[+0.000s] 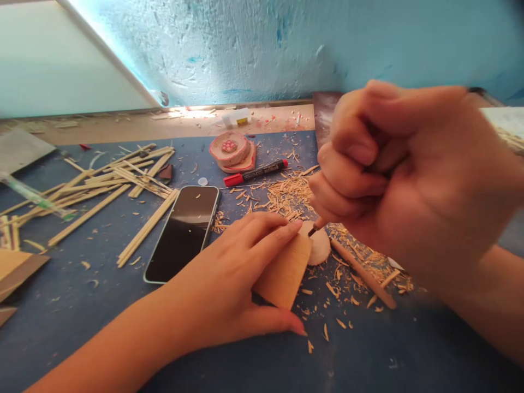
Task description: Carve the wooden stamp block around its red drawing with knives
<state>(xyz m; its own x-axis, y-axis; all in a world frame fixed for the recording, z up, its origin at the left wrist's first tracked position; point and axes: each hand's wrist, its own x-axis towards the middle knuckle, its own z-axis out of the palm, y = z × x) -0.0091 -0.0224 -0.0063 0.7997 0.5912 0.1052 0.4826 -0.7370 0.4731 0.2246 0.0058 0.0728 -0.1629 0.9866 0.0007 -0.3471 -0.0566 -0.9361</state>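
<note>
My left hand (245, 267) lies over a flat, light wooden block (284, 270), its fingers along the far side and the thumb at the near edge. Against the far right end of that block sits a small, round, pale wooden piece (321, 248). Closed in a fist, my right hand (401, 169) is above and right of it. From under the fist pokes the dark tip of a slim carving tool (313, 230), touching or just over the round piece; the fist hides most of the tool. A wooden stick (364, 274) lies just right of the round piece.
Curled wood shavings (290, 194) surround the work on the blue tabletop (245, 360). A phone (184, 234), thin wooden sticks (106, 177) and a syringe (36, 196) lie left. Farther back are a red-capped marker (256, 173) and round carved wooden pieces (229, 147), before a blue wall (229, 49).
</note>
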